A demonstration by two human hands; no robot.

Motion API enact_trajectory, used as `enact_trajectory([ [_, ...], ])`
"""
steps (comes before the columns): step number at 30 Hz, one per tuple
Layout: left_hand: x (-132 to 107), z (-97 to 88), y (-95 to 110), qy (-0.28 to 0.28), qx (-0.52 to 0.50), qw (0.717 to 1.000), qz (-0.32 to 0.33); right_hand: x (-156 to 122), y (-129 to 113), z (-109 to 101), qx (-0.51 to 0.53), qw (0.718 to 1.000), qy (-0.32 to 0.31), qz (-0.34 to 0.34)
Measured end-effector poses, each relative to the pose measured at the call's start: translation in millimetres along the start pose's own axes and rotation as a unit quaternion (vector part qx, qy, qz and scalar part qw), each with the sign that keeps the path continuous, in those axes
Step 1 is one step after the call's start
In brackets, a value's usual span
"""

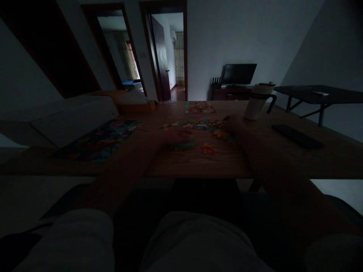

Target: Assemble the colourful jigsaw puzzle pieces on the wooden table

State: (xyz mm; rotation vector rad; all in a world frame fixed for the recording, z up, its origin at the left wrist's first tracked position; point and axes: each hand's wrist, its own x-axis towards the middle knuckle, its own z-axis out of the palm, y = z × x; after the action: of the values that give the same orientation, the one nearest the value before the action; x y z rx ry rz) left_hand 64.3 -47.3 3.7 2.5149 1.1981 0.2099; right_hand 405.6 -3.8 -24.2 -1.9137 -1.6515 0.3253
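Dim light fills a room with two open doorways at the far side and a dark monitor point(238, 73) on a low cabinet against the far wall. From the head view, one long wooden table point(198, 158) runs across the scene.

At its middle lies a partly joined jigsaw cluster point(198, 124), a flat patch of bright pieces with ragged edges, so the assembly looks only partly done. One loose piece point(209, 149) sits apart, nearer than the cluster. The left hand point(177, 136) rests palm down on the table with a teal piece point(185, 145) just beneath its fingers; whether it grips that piece cannot be told in this gloom. The right hand point(234, 124) lies at the right edge of the cluster, fingers curled onto the pieces there; a firm hold cannot be confirmed.

Counted: one colourful picture sheet point(199, 107) at the far side, one larger dark patterned board point(102, 139) to the left, one flat cardboard box point(136, 104) beyond it, one white travel mug point(258, 101) to the right of the cluster, and one black phone point(297, 136) further right. A second dark table point(320, 94) stands at the far right.
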Motion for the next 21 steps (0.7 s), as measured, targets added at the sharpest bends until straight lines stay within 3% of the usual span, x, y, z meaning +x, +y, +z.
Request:
enact_trajectory([
  [4,-2.4,-21.2,-41.8,0.123,0.031,0.978,-0.167,-2.0,-2.8,0.7,-0.024,0.999,-0.004,0.029],
  [7,-9.6,-29.9,-67.4,0.113,0.032,0.967,-0.226,-1.8,-2.1,0.1,-0.022,0.999,-0.016,0.025],
  [10,-11.1,-28.9,-76.3,0.095,0.031,0.967,-0.235,-1.8,-0.7,-0.7,-0.022,0.999,-0.025,0.024],
  [16,0.2,-22.9,-71.8,0.104,0.030,0.970,-0.220,-8.1,-6.1,-3.4,-0.015,0.999,-0.032,0.024],
  [21,7.4,-20.5,-75.5,0.134,0.004,0.957,-0.258,-14.4,-19.8,-4.8,0.068,0.997,0.000,0.025],
])
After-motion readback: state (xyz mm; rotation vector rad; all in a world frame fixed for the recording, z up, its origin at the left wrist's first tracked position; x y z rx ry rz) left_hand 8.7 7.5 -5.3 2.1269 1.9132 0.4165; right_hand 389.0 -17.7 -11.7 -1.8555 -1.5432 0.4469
